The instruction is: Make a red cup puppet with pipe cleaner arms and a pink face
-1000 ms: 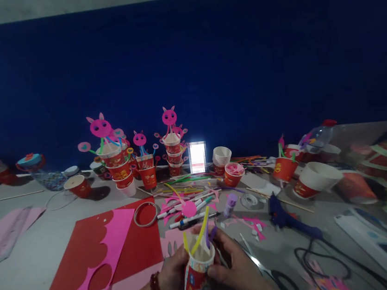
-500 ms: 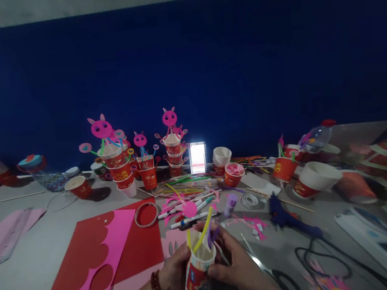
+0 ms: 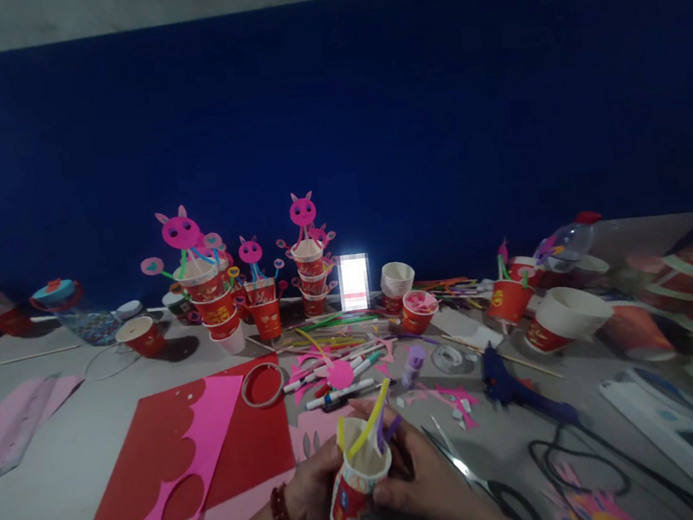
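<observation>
At the bottom centre I hold a red paper cup (image 3: 355,509) with a white rim, leaning slightly with its mouth upward. Its left side is wrapped by my left hand (image 3: 314,491). On the other side my right hand (image 3: 422,475) grips the cup near the rim, thumb on the front and fingers behind, partly hidden. Fuzzy yellow pipe cleaners (image 3: 370,424) and a purple pipe cleaner (image 3: 392,430) stick out of the mouth. Scissors (image 3: 471,473) with dark handles lie right of my right hand.
Red card (image 3: 243,451) and cut pink paper (image 3: 209,451) lie to the left. Markers (image 3: 349,391), a glue stick (image 3: 413,365), a tape roll (image 3: 447,357) and a blue glue gun (image 3: 524,394) lie beyond my hands. Decorated cup towers (image 3: 214,308) stand at the back.
The cup has tilted a little, and its mouth and the pipe cleaners have shifted slightly right. Both hands keep hold of it; the right hand has moved slightly.
</observation>
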